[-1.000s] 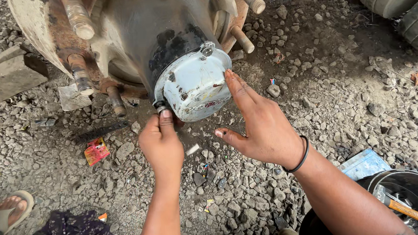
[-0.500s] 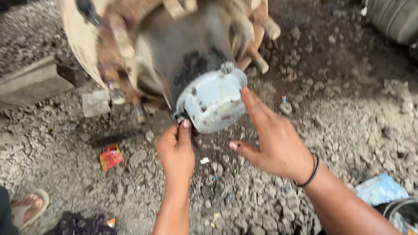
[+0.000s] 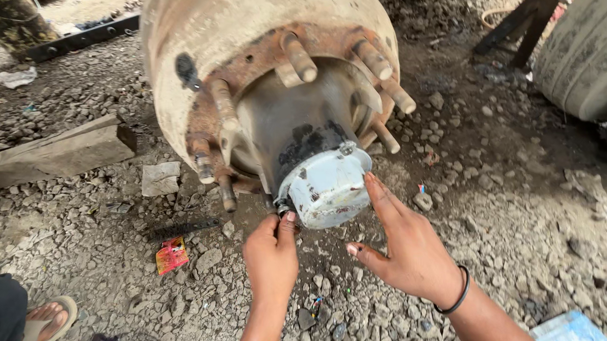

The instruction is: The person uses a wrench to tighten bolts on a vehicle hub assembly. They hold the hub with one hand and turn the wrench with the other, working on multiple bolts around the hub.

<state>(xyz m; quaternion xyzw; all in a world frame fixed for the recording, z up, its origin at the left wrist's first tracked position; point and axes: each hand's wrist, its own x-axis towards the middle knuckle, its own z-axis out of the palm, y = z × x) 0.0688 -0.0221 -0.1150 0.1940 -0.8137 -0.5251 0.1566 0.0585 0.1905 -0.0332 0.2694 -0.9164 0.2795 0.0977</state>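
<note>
A rusty truck wheel hub [image 3: 265, 77] with several long studs stands over gravel. A pale blue end cap [image 3: 328, 186] closes its axle end. My left hand [image 3: 272, 257] pinches a small bolt at the cap's lower left edge, thumb and fingers closed on it. My right hand [image 3: 406, 248] is spread flat, its fingertips pressing the cap's right side. A black band circles my right wrist.
A wooden plank [image 3: 54, 154] lies at left on the gravel. A red wrapper [image 3: 171, 255] and a dark strip lie below the hub. A large tyre [image 3: 585, 49] stands at right. My sandalled foot [image 3: 47, 325] shows at bottom left. Blue plastic [image 3: 570, 329] lies at bottom right.
The view has tilted up and now shows more of the hub. Both hands stay at the cap, the left still working at its lower left edge.
</note>
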